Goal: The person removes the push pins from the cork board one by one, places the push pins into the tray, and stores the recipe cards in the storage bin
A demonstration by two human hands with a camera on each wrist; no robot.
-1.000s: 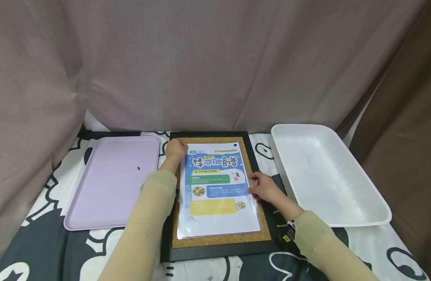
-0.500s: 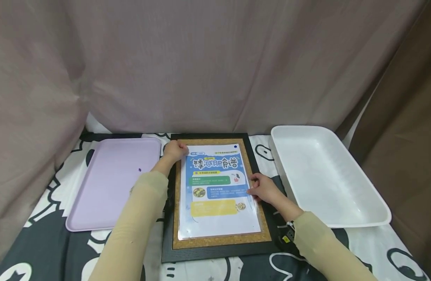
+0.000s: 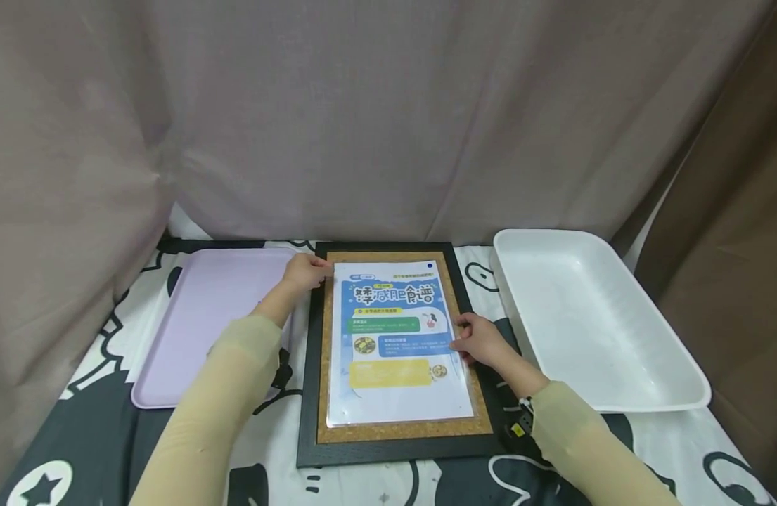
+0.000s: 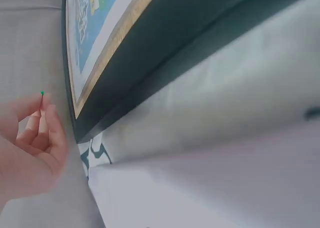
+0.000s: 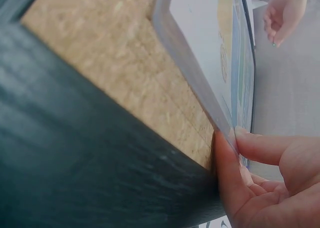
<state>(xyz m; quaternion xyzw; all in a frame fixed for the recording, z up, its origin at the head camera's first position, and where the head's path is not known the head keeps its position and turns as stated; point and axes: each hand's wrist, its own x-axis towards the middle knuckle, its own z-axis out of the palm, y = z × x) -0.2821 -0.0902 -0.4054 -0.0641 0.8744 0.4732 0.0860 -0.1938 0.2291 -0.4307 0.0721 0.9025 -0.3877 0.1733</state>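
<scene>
A laminated poster with blue, green and yellow blocks lies on a black-framed corkboard. A dark blue pin sits in its top right corner. My left hand is at the board's upper left, beside the poster's top left corner. Between thumb and fingertip it pinches a thin pin with a green head, seen in the left wrist view raised off the board. My right hand pinches the poster's right edge, thumb on top and a finger underneath, the edge slightly lifted from the cork.
A lilac tray lies to the left, partly behind my left arm. To the right stands a deep white tray. A patterned cloth covers the table, and a grey curtain hangs behind.
My left hand has drawn back to the left, from the poster's top left corner to over the frame's edge. The right hand keeps its grip on the poster's right edge.
</scene>
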